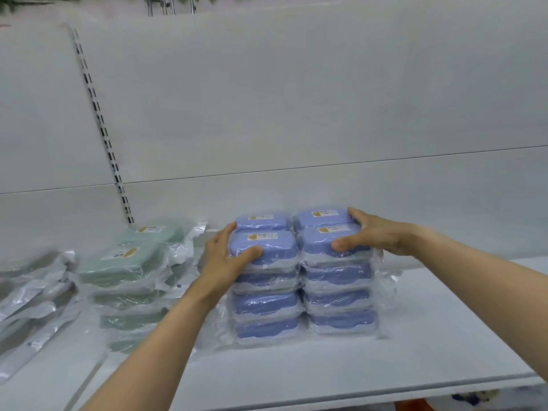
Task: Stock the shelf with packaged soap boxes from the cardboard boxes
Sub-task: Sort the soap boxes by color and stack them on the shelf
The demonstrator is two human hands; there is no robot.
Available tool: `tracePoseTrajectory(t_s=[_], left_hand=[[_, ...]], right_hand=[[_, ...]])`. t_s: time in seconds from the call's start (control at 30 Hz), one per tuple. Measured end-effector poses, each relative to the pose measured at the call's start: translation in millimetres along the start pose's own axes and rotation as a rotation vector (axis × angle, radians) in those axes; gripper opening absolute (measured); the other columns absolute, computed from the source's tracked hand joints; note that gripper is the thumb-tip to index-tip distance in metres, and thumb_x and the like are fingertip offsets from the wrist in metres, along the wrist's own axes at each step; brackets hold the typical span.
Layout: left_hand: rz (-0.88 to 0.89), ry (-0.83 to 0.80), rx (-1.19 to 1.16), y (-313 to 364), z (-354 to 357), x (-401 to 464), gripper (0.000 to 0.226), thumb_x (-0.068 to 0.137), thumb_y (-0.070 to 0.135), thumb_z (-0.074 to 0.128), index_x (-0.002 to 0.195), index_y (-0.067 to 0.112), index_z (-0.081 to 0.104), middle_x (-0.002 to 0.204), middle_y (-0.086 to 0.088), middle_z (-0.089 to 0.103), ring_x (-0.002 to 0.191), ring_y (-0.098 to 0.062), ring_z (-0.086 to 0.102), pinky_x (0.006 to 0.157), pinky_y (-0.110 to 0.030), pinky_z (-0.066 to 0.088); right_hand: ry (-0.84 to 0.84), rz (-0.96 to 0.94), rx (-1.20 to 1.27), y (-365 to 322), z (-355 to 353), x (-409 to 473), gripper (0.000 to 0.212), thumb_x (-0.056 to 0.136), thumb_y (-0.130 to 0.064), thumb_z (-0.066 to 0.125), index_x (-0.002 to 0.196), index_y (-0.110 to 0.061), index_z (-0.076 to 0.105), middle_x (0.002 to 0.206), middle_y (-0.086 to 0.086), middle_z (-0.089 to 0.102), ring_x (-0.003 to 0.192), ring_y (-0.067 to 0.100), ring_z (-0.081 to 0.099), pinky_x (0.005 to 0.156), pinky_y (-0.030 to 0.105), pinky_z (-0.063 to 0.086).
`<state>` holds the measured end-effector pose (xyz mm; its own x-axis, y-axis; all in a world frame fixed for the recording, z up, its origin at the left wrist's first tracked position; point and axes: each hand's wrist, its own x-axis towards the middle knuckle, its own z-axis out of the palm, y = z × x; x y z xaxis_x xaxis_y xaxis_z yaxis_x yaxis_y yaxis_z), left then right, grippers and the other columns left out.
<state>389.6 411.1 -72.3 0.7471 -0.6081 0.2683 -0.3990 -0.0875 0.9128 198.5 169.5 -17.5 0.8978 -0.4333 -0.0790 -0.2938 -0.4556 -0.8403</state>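
Note:
Blue soap boxes in clear plastic wrap stand in stacks on the white shelf (pixel 355 369). The left front stack (pixel 265 307) and the right front stack (pixel 339 295) are several boxes high, with more blue boxes behind them. My left hand (pixel 225 259) presses on the left side of the top left box, thumb on its lid. My right hand (pixel 370 232) grips the right side of the top right box, thumb on the lid's front. No cardboard box is in view.
Stacks of green wrapped soap boxes (pixel 130 262) stand to the left of the blue ones. Silver-grey plastic packets (pixel 32 295) lie at the far left. The white back panel (pixel 296 99) rises behind. A slotted upright (pixel 100 126) runs down the back at left.

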Motion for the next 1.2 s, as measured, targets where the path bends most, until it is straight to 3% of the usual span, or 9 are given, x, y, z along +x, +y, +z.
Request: tracePoseTrajectory(t_s=[0.17, 0.4, 0.53, 0.6, 0.73, 0.83, 0.93, 1.1, 1.2], left_hand=[[0.019, -0.051, -0.067, -9.0, 2.7, 2.6, 0.065, 0.088, 0.038, 0.068, 0.144, 0.043, 0.035, 0.145, 0.015, 0.031, 0.127, -0.009, 0.042, 0.085, -0.017, 0.038], [0.039, 0.029, -0.091, -8.1, 2.2, -3.9, 0.085, 0.074, 0.051, 0.077, 0.145, 0.046, 0.030, 0.144, 0.018, 0.027, 0.131, -0.005, 0.035, 0.098, -0.025, 0.034], [0.221, 0.195, 0.060, -13.5, 16.2, -26.2, 0.047, 0.089, 0.046, 0.064, 0.133, 0.044, 0.049, 0.148, 0.012, 0.025, 0.128, 0.010, 0.030, 0.104, -0.013, 0.028], [0.296, 0.211, 0.130, -19.1, 21.1, -33.5, 0.040, 0.095, 0.044, 0.057, 0.134, 0.041, 0.049, 0.149, 0.008, 0.025, 0.132, 0.010, 0.028, 0.107, -0.016, 0.034], [0.328, 0.032, 0.358, -26.1, 11.7, -37.2, 0.095, 0.075, 0.045, 0.079, 0.150, 0.040, 0.021, 0.156, 0.006, 0.013, 0.126, 0.028, 0.005, 0.100, 0.005, 0.012], [0.332, -0.075, 0.487, -26.8, 5.1, -37.0, 0.132, 0.056, 0.035, 0.094, 0.152, 0.041, 0.003, 0.159, 0.004, 0.001, 0.124, 0.022, 0.005, 0.103, -0.007, 0.015], [0.355, -0.066, 0.545, -25.7, 5.2, -30.8, 0.134, 0.056, 0.024, 0.095, 0.149, 0.044, 0.001, 0.159, -0.001, 0.001, 0.121, 0.010, 0.015, 0.099, -0.020, 0.027], [0.401, -0.024, 0.533, -33.3, 7.1, -30.4, 0.127, 0.060, 0.025, 0.093, 0.153, 0.036, 0.007, 0.158, 0.001, 0.005, 0.123, 0.004, 0.024, 0.099, -0.020, 0.031], [0.411, -0.026, 0.412, -33.0, 6.0, -33.7, 0.111, 0.072, 0.041, 0.083, 0.153, 0.039, 0.006, 0.157, 0.008, 0.006, 0.131, 0.019, 0.013, 0.099, -0.001, 0.019]], right_hand=[[-0.099, -0.100, 0.051, -4.4, 0.4, 3.2, 0.048, 0.081, -0.019, 0.076, 0.106, -0.043, 0.043, 0.112, -0.022, 0.057, 0.096, -0.006, 0.060, 0.075, 0.009, 0.049], [0.171, -0.113, -0.096, 5.6, 10.7, -4.3, 0.100, 0.058, -0.052, 0.089, 0.141, -0.032, 0.037, 0.137, -0.014, 0.042, 0.118, 0.006, 0.049, 0.101, 0.027, 0.042], [0.536, -0.389, -0.439, 18.4, 37.3, -18.5, 0.045, 0.079, -0.045, 0.075, 0.121, -0.036, 0.060, 0.135, -0.013, 0.044, 0.123, 0.011, 0.040, 0.096, 0.032, 0.038], [0.595, -0.494, -0.695, 22.0, 52.6, -24.9, 0.038, 0.091, -0.046, 0.059, 0.127, -0.033, 0.058, 0.139, -0.009, 0.047, 0.126, 0.017, 0.041, 0.094, 0.038, 0.040], [0.441, -0.401, -1.139, 35.2, 59.9, -29.3, 0.101, 0.067, -0.085, 0.030, 0.150, -0.030, 0.010, 0.156, 0.000, 0.024, 0.141, 0.028, 0.024, 0.103, 0.056, 0.032], [0.417, -0.355, -1.281, 41.7, 61.6, -20.7, 0.132, 0.051, -0.082, 0.061, 0.152, -0.024, -0.001, 0.158, 0.009, 0.021, 0.140, 0.037, 0.026, 0.098, 0.060, 0.039], [0.441, -0.418, -1.240, 43.2, 61.1, -9.3, 0.142, 0.039, -0.064, 0.085, 0.151, -0.020, 0.011, 0.149, 0.017, 0.037, 0.127, 0.043, 0.041, 0.083, 0.054, 0.051], [0.389, -0.432, -1.145, 42.4, 61.4, -11.3, 0.129, 0.053, -0.066, 0.077, 0.152, -0.023, 0.007, 0.150, 0.013, 0.033, 0.132, 0.041, 0.034, 0.094, 0.055, 0.046], [0.379, -0.439, -0.953, 35.9, 55.0, -23.0, 0.084, 0.088, -0.060, 0.053, 0.154, -0.031, 0.009, 0.158, -0.003, 0.015, 0.143, 0.023, 0.011, 0.113, 0.044, 0.031]])
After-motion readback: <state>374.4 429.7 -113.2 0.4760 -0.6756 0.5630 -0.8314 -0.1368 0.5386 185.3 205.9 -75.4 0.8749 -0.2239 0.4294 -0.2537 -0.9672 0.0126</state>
